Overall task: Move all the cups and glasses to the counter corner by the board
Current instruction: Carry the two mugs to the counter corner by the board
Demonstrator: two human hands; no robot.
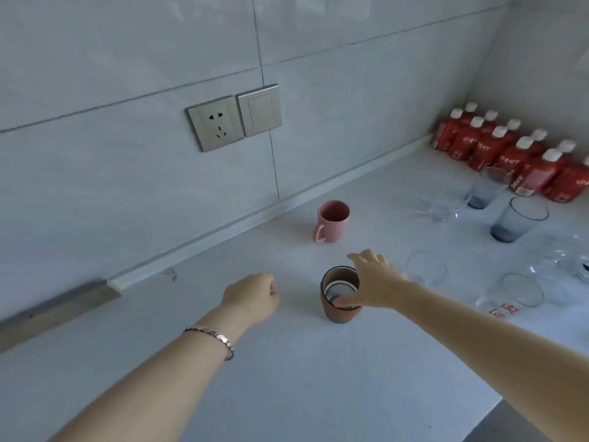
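Note:
A brown ceramic cup (338,309) stands upright mid-counter. My right hand (374,282) rests on its rim, thumb inside the mouth and fingers spread over the far side. My left hand (253,296) hovers loosely curled to the cup's left, holding nothing. A pink mug (331,221) stands farther back near the wall. To the right are two blue-tinted glasses (518,223) (486,188) and several clear glasses (425,267) (522,290), some hard to make out.
Several red bottles with white caps (506,151) fill the back right corner. A wall socket (214,122) and a switch (259,110) sit on the tiled wall. The counter's front edge (490,409) drops off at lower right.

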